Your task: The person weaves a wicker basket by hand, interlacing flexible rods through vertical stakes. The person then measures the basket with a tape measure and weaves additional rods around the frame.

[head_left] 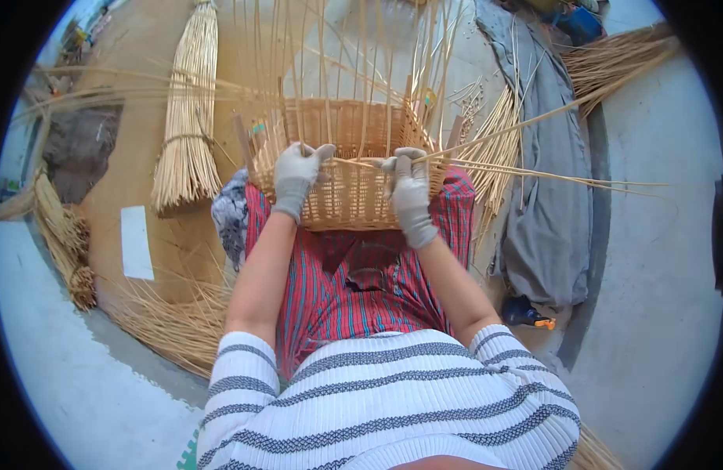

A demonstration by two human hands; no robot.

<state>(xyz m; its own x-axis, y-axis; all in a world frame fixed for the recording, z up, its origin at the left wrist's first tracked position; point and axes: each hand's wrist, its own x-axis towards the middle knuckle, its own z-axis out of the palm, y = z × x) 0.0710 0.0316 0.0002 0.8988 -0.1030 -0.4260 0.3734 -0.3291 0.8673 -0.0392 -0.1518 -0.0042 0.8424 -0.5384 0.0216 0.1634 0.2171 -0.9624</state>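
Note:
A partly woven wicker basket (347,196) rests against my lap, with tall upright canes rising from its rim. On the left side of its near rim, my gloved left hand (300,168) is closed around a cane at the edge. My gloved right hand (409,180) pinches long thin canes (487,166) at the right part of the same rim. These canes stretch out far to the right. Both hands wear pale grey gloves, and a short stretch of rim lies between them.
A tied bundle of canes (191,133) lies at the upper left, near a white sheet (137,243). Loose canes (173,329) spread at the lower left. On the right are a grey cloth (545,227), more canes (498,141) and a dark object with an orange tip (524,312).

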